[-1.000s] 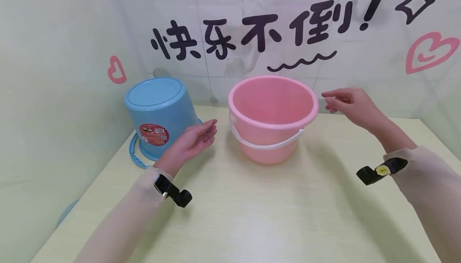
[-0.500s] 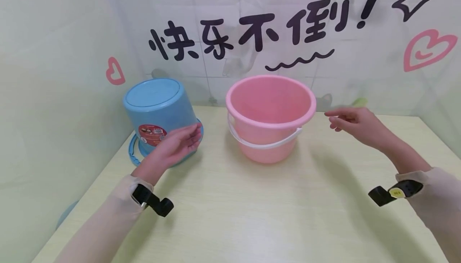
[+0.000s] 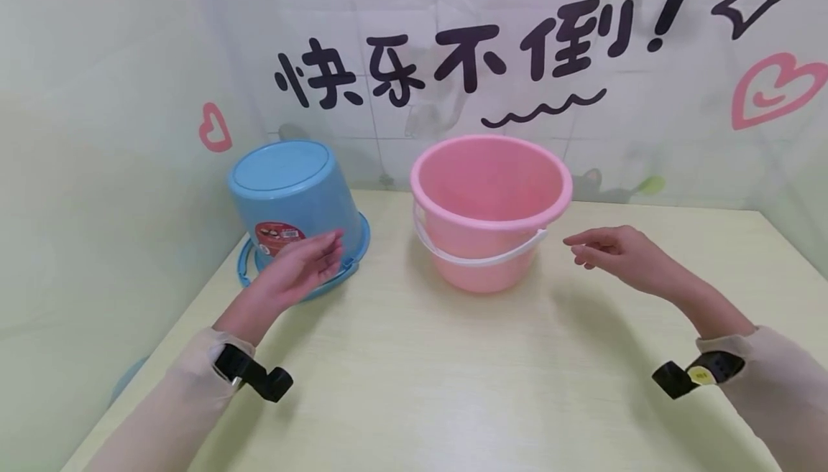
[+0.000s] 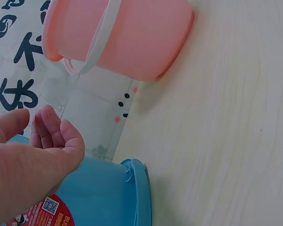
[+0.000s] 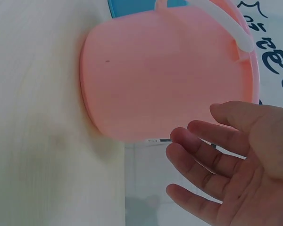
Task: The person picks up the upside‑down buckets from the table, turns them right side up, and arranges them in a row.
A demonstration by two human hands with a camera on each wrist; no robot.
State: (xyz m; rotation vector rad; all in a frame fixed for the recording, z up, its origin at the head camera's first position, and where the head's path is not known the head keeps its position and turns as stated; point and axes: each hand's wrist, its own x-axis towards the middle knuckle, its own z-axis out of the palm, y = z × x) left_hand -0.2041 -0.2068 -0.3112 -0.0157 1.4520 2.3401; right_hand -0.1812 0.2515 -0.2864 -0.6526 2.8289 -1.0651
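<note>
Lower than b4: L hand (image 3: 297, 269), R hand (image 3: 624, 258), empty, apart, nr round blue plastic bucket (image 3: 294, 188), round pink plastic bucket (image 3: 481, 243) resp.

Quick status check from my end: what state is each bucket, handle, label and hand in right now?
Pink bucket: upright, mouth up.
White handle: hanging down across the pink bucket's front.
Blue bucket: upside down, base up.
Blue handle: down low beside the overturned rim.
Left hand: fingers loosely bent, holding nothing.
Right hand: fingers loosely bent, holding nothing.
Red label: on the blue bucket, partly hidden by the left hand.
</note>
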